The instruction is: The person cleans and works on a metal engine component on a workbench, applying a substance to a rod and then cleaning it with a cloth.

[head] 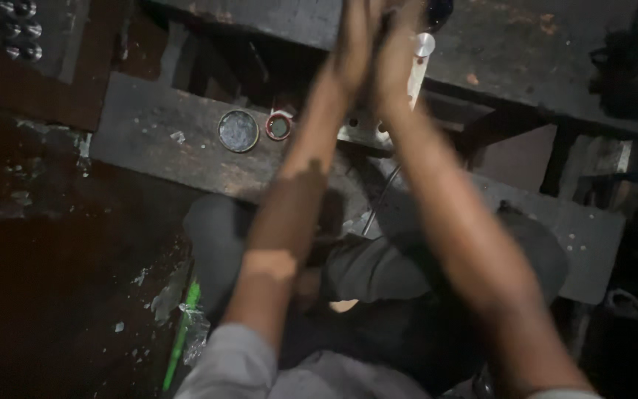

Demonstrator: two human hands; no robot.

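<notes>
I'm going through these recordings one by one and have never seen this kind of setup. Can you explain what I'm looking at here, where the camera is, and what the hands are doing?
There is no machine: a person wears a camera on the head, looking down at their own arms and knees. The left hand and right hand are raised together, pressed close, near the top edge; motion blur hides whether they hold anything. Just beside them stands a white cylinder on a dark workbench. On a lower grey slab lie a round metal lid and a small red-rimmed cap. A green stick lies on the dirty floor.
</notes>
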